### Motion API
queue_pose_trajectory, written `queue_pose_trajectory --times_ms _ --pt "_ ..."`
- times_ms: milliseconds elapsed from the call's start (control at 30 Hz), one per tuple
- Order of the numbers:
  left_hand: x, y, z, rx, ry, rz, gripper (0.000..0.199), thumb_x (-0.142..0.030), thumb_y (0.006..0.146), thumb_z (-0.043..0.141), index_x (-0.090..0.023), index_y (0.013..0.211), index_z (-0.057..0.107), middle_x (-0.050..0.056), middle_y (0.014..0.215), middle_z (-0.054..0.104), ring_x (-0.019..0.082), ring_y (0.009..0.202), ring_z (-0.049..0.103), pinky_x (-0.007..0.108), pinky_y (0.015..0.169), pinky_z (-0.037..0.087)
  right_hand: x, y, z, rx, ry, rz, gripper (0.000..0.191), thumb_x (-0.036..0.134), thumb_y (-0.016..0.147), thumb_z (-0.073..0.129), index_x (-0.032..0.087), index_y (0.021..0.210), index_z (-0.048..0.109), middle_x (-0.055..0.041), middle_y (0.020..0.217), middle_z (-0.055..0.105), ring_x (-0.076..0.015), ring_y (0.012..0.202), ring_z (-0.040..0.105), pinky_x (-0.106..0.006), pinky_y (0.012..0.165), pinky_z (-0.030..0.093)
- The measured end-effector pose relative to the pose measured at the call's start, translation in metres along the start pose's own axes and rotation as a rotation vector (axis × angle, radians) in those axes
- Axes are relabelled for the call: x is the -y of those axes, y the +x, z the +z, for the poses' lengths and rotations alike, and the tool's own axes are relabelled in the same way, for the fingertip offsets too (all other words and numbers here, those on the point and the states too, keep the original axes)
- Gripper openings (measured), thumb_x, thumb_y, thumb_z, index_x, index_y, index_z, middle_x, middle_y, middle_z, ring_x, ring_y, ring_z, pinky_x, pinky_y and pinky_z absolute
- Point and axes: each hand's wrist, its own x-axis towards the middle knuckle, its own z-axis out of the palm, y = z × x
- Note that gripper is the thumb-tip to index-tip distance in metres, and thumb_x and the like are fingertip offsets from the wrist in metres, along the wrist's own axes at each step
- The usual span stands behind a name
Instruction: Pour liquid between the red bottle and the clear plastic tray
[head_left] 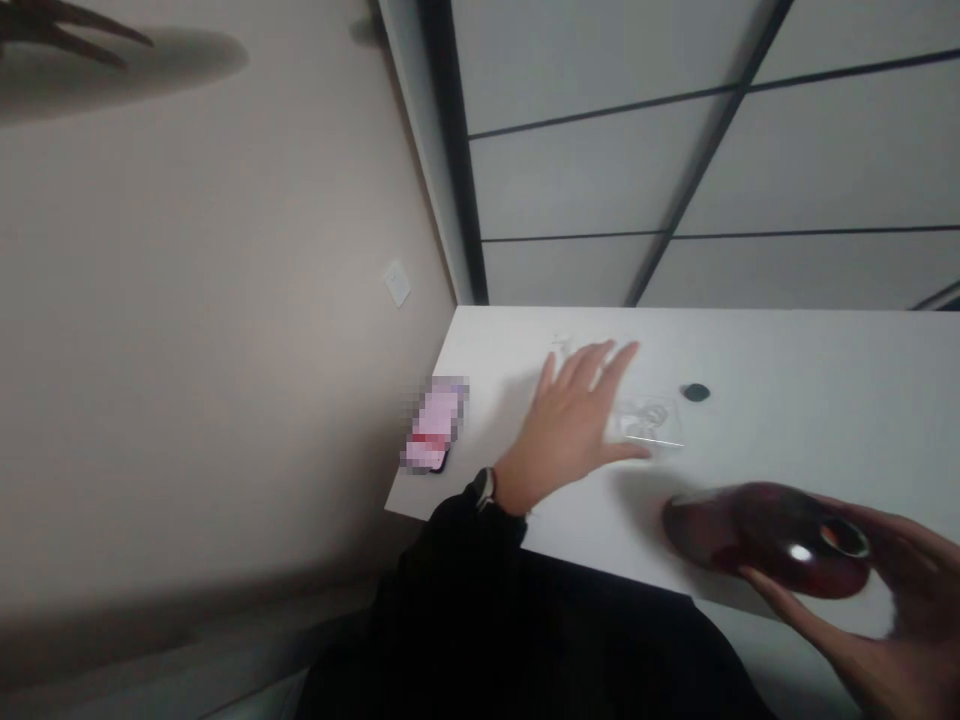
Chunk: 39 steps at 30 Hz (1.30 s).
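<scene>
Clearly, the relation that counts most is between the dark red vase (757,535) and the two hands: the right hand (922,620) is at it, while the left hand (566,440) is well apart, farther left and deeper over the white table (810,400). The right hand grasps the vase near its mouth, with the thumb along the near side and the fingers around the far side. In this view the vase's long axis runs roughly left to right, the darker base end pointing left and the round mouth facing right, toward the right palm. How much of that lean is real tilt and how much comes from the wide lens I cannot tell, nor whether the base touches the table near its front edge. The left hand grips nothing visible; its fingers are spread and point away from the body, with the thumb out to the right. Whether it touches the tabletop is unclear. Just beside it, in the space between forefinger and thumb, lies a clear plastic packet (649,420), its contents too faint to name. A dark disc (696,392) is just past the packet to the right, behind the vase and nearer the left fingertips than the right ones. Left of the left wrist, a phone (436,425) lies by the table's left edge.
</scene>
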Motion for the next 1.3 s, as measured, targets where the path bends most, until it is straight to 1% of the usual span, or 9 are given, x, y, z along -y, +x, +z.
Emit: queue_pose_trajectory --times_ms 67,167,267,367,467,767,1067,1200,1300 --pt "0.013 -0.016 0.001 -0.066 -0.100 -0.168 0.108 -0.046 0.083 0.086 -0.027 0.165 0.017 0.018 0.172 0.033 0.036 0.162 0.027 0.064 0.133 0.018 0.002 -0.002 0.001 0.038 0.013 -0.011 0.086 0.065 0.060 0.093 0.032 0.133 0.061 -0.0130 0.126 0.070 -0.0456 0.111 0.070 -0.074 0.102 0.052" --pt "0.036 -0.036 0.015 -0.097 -0.298 -0.271 0.116 -0.036 0.078 0.091 -0.029 0.165 0.015 0.019 0.173 0.027 0.036 0.162 0.027 0.057 0.133 0.026 0.002 -0.003 0.001 0.110 -0.016 -0.058 0.077 0.058 0.069 0.090 0.028 0.133 0.060 -0.0122 0.129 0.069 -0.0408 0.117 0.069 -0.070 0.105 0.053" --pt "0.052 -0.045 0.033 -0.103 -0.436 -0.328 0.109 -0.027 0.079 0.089 -0.029 0.164 0.020 0.017 0.167 0.036 0.033 0.153 0.044 0.055 0.129 0.035 0.001 -0.002 0.001 0.122 -0.007 -0.104 0.074 0.051 0.075 0.089 0.027 0.137 0.057 -0.0124 0.132 0.069 -0.0362 0.120 0.070 -0.062 0.105 0.057" --pt "0.058 -0.046 0.043 -0.122 -0.475 -0.373 0.098 -0.023 0.081 0.084 -0.028 0.161 0.029 0.013 0.152 0.053 0.031 0.143 0.055 0.053 0.125 0.040 -0.003 0.000 0.000 0.102 -0.012 -0.155 0.076 0.046 0.076 0.089 0.027 0.140 0.054 -0.0128 0.133 0.068 -0.0350 0.121 0.069 -0.059 0.106 0.058" --pt "0.060 -0.042 0.044 -0.151 -0.451 -0.396 0.095 -0.023 0.080 0.085 -0.027 0.159 0.033 0.012 0.148 0.059 0.031 0.143 0.056 0.054 0.126 0.038 -0.010 0.002 -0.002 0.083 -0.007 -0.157 0.078 0.045 0.075 0.091 0.027 0.141 0.053 -0.0132 0.135 0.065 -0.0353 0.123 0.069 -0.060 0.107 0.058" --pt "0.060 -0.042 0.051 -0.109 -0.399 -0.432 0.094 -0.027 0.081 0.086 -0.024 0.159 0.034 0.017 0.156 0.058 0.032 0.146 0.056 0.053 0.124 0.043 -0.044 0.023 -0.003 -0.090 0.026 -0.060 0.085 0.055 0.074 0.089 0.023 0.145 0.052 -0.0167 0.138 0.060 -0.0380 0.125 0.066 -0.066 0.108 0.054" --pt "0.062 -0.037 0.055 -0.110 -0.278 -0.381 0.084 -0.030 0.079 0.087 -0.023 0.152 0.046 0.015 0.149 0.063 0.032 0.138 0.063 0.051 0.120 0.049 -0.051 0.045 0.005 0.002 -0.031 0.001 0.090 0.064 0.070 0.087 0.021 0.142 0.055 -0.0171 0.137 0.066 -0.0378 0.122 0.067 -0.061 0.105 0.054" --pt "0.054 -0.056 0.050 -0.092 -0.274 -0.406 0.078 -0.032 0.079 0.086 -0.024 0.147 0.048 0.012 0.144 0.065 0.031 0.135 0.065 0.049 0.117 0.051 -0.047 0.053 0.010 0.006 0.032 0.060 0.086 0.059 0.068 0.090 0.023 0.137 0.054 -0.0144 0.132 0.066 -0.0336 0.115 0.070 -0.056 0.100 0.057" --pt "0.037 -0.078 0.051 -0.076 -0.325 -0.431 0.076 -0.033 0.080 0.086 -0.026 0.146 0.048 0.010 0.145 0.064 0.031 0.137 0.062 0.048 0.116 0.052 -0.050 0.049 0.009 -0.042 0.052 0.075 0.088 0.060 0.064 0.091 0.023 0.132 0.050 -0.0125 0.126 0.064 -0.0315 0.107 0.070 -0.053 0.093 0.060"
